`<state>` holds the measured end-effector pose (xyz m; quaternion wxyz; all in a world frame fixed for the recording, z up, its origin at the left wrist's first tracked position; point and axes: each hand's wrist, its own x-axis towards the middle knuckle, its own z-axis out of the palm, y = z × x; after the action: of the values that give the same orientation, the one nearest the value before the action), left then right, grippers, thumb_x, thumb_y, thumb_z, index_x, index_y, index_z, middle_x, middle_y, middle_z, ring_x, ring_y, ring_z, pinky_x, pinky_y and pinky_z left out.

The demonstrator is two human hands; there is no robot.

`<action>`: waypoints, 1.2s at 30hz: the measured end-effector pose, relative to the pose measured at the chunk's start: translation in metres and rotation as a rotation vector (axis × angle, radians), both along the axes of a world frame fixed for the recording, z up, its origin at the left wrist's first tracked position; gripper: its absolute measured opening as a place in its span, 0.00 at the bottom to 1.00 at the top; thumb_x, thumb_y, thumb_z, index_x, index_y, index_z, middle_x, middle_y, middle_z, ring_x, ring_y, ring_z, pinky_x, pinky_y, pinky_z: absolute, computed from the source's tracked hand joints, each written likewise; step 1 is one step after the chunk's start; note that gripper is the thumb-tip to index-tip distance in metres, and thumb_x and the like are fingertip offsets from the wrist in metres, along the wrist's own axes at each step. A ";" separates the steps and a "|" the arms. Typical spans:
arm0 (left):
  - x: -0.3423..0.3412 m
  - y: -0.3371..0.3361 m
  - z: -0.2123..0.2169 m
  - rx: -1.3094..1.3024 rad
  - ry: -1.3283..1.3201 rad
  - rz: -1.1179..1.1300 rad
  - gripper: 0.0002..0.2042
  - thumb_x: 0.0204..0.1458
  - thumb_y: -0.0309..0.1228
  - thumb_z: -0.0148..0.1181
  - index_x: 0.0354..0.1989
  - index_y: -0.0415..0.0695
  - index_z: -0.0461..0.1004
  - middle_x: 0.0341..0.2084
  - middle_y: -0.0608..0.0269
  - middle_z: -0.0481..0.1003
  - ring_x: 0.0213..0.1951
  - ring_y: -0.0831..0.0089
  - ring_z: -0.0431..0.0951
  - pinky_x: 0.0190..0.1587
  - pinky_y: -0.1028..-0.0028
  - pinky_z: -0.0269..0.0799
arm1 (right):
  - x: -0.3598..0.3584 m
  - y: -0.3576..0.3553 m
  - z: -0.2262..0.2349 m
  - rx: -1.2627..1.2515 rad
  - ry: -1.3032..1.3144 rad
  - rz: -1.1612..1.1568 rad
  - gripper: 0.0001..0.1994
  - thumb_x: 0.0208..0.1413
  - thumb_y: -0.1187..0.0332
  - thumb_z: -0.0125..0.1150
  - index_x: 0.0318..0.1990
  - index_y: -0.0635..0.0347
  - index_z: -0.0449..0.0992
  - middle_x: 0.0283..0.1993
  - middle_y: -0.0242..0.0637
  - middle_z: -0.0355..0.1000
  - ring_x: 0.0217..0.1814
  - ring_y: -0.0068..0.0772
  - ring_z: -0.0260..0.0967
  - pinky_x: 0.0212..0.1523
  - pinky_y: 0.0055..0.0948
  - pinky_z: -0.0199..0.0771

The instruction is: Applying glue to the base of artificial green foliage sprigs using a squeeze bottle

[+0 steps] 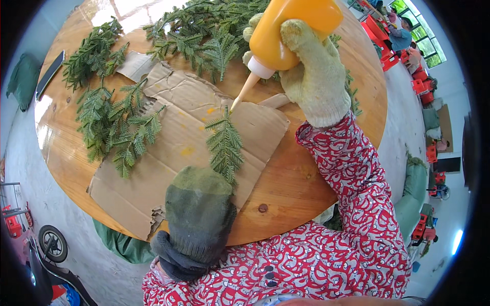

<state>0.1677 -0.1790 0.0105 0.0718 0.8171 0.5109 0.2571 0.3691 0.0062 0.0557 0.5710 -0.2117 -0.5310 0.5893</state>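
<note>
My right hand (319, 81), in a cream work glove, is wrapped round an orange squeeze bottle (298, 25) tipped downward. Its pale nozzle meets, or nearly meets, the upper end of a small green fir sprig (224, 145). My left hand (198, 219) wears a dark grey-green glove and is curled at the sprig's lower part, seemingly gripping it; the fingertips are hidden under the glove's back. Beneath the sprig lies a flat sheet of brown cardboard (138, 178) marked with orange-yellow spots.
Bunches of fir branches lie left (109, 117) and at the far side (204, 35) of the round wooden table (296, 188). A dark flat object (50, 74) rests at its left rim. A motorbike (53, 275) stands lower left. People (400, 38) and red stools (375, 35) are beyond, right.
</note>
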 end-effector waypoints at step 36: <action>-0.001 0.001 -0.001 -0.030 0.013 -0.005 0.25 0.35 0.27 0.64 0.48 0.44 0.74 0.49 0.52 0.71 0.54 0.46 0.70 0.57 0.48 0.63 | 0.001 -0.003 -0.002 -0.054 0.000 -0.003 0.21 0.63 0.62 0.57 0.60 0.61 0.65 0.53 0.47 0.72 0.53 0.42 0.74 0.47 0.46 0.81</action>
<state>0.1667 -0.1782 0.0098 0.0812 0.8189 0.5131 0.2438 0.3701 0.0031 0.0541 0.5660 -0.2275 -0.5145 0.6026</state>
